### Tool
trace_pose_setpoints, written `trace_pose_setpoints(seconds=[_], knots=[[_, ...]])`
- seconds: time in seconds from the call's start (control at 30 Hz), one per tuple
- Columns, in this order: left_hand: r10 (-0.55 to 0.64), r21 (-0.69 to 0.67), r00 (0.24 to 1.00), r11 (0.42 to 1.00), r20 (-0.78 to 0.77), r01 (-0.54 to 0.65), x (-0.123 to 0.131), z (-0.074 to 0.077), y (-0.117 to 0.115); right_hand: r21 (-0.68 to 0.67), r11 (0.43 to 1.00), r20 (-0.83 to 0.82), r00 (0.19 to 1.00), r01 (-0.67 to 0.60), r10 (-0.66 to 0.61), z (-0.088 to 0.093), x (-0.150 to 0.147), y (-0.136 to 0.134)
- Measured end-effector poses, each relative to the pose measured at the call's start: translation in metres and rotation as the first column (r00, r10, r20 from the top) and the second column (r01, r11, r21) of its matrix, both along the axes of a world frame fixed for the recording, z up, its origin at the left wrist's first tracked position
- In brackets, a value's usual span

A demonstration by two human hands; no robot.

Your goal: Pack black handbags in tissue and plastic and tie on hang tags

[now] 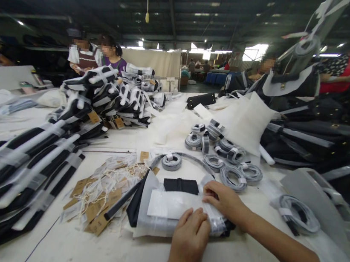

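A black handbag (134, 203) lies on the table in front of me, its strap arching behind it. White wrapping sheet (165, 205) covers most of its front, and a black buckle strap (180, 185) shows above the sheet. My left hand (191, 238) is on the near side of the bag, its bent fingers pressed together on the sheet. At the bag's right side, my right hand (225, 201) has its fingers curled in a pinch at the edge of the wrapping. Exactly how much wrapping lies between the fingertips is hidden.
Tags with strings (105, 195) lie left of the bag. Wrapped strap coils (233, 177) sit behind and to the right. Wrapped black bags (21, 171) pile up at left, more black bags (315, 141) at right. Several people stand around the tables further back.
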State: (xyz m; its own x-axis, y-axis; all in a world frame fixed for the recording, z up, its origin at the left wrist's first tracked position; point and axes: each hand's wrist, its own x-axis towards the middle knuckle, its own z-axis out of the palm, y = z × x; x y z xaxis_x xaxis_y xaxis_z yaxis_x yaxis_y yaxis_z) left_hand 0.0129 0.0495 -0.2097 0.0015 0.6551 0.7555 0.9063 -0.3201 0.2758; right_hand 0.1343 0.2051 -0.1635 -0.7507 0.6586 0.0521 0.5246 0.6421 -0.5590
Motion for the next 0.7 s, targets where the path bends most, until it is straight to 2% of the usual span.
trace_pose_setpoints(seconds=[0.1,0.27,0.4,0.5,0.6,0.7], knots=[[0.01,0.003,1.0,1.0,-0.012,-0.01,-0.001,0.001,0.001,-0.041,0.999,0.02,1.0,0.006,-0.005,0.002,-0.005,0.006],[-0.016,-0.043,0.986,0.999,-0.164,0.009,-0.004,0.004,-0.004,-0.058,0.998,0.025,1.0,0.012,-0.01,0.004,-0.009,0.011],[-0.074,-0.151,0.993,0.987,-0.096,0.059,-0.003,0.012,-0.009,-0.008,0.999,0.021,0.999,0.044,-0.043,0.002,-0.014,0.011],[-0.067,-0.166,0.99,0.985,-0.121,0.047,0.001,0.017,-0.009,0.042,0.996,0.024,0.996,0.081,-0.082,0.001,-0.02,0.007],[-0.041,-0.122,0.983,0.992,-0.177,0.02,0.001,0.012,-0.007,0.094,0.989,0.012,0.994,0.111,-0.113,0.006,-0.022,0.001],[-0.04,-0.087,0.961,0.996,-0.273,0.017,-0.006,-0.001,-0.002,0.14,0.983,-0.039,0.993,0.116,-0.112,0.02,-0.001,-0.006]])
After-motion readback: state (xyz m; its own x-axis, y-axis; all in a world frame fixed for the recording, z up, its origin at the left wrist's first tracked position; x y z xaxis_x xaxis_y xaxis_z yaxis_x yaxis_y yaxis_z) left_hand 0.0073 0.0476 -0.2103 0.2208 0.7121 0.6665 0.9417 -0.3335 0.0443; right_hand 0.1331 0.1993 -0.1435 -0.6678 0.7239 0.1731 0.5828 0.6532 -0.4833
